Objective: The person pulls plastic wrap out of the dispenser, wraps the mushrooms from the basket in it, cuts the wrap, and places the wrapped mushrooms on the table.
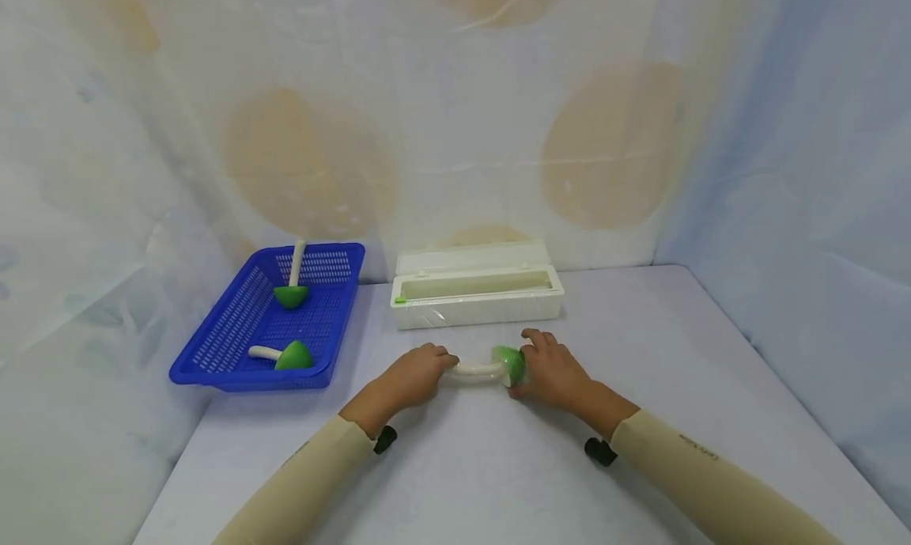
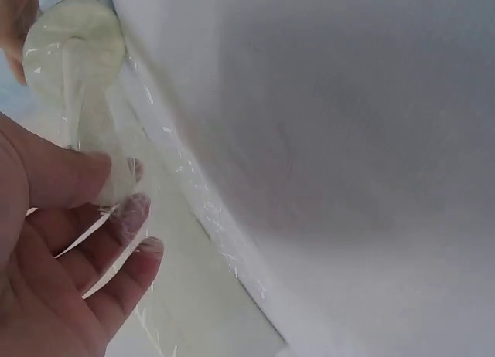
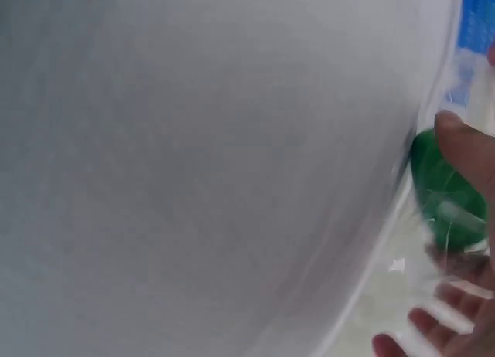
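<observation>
Beige sleeves (image 1: pixel 302 482) lead to hands (image 1: pixel 416 373) (image 1: pixel 555 372) holding a green-capped mushroom (image 1: pixel 489 370) between them.

The ladle (image 1: pixel 487 369) had a rounded green bowl (image 3: pixel 447 191), pale inside, and a slim cream handle (image 1: pixel 473 372). Clear, crinkled film (image 2: pixel 94 117) covered it, glossy over both bowl and handle. It was held roughly level across the front of the person, bowl to the right and handle running left, the bowl's hollow facing the handle. The left hand (image 1: pixel 418 375) pinched the handle's end through the film; the right hand (image 1: pixel 553 375) held the bowl, thumb and fingers on either side. Whether it touched the tabletop was unclear.
</observation>
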The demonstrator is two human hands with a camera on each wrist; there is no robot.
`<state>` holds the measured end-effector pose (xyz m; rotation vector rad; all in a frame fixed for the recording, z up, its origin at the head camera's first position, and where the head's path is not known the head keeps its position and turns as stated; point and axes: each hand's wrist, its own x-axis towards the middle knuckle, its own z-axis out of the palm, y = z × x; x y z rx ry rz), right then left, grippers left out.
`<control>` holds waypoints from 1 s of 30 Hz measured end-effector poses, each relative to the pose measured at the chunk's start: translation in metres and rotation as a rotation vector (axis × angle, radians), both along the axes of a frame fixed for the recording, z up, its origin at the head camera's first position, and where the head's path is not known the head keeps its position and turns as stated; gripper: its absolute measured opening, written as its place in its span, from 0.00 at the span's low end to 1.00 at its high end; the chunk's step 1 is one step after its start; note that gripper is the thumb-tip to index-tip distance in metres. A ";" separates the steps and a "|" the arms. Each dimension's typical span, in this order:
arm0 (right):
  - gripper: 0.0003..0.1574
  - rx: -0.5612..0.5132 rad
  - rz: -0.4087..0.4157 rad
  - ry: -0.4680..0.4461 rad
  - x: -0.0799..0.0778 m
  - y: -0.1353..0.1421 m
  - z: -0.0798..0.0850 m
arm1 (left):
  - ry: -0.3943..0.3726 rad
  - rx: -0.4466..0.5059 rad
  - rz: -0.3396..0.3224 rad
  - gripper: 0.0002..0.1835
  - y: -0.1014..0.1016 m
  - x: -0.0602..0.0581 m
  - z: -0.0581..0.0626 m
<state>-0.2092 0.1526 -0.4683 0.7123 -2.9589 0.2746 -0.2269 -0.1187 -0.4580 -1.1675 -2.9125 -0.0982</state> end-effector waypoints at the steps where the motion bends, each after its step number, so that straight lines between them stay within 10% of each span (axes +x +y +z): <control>1: 0.41 -0.008 0.014 -0.005 -0.002 0.002 -0.001 | -0.008 0.010 0.007 0.22 -0.001 -0.001 0.000; 7: 0.29 -0.018 0.169 -0.009 -0.014 0.014 -0.010 | -0.123 0.123 0.107 0.26 -0.006 -0.009 0.000; 14: 0.17 -0.285 0.186 -0.174 -0.031 0.027 -0.012 | -0.225 0.221 0.107 0.14 -0.010 -0.019 -0.008; 23: 0.22 -0.639 -0.019 -0.530 -0.054 0.042 -0.019 | -0.397 0.357 0.182 0.14 -0.012 -0.038 -0.022; 30: 0.29 -0.432 -0.205 -0.476 -0.066 0.037 -0.014 | -0.438 0.462 0.263 0.13 -0.014 -0.051 -0.028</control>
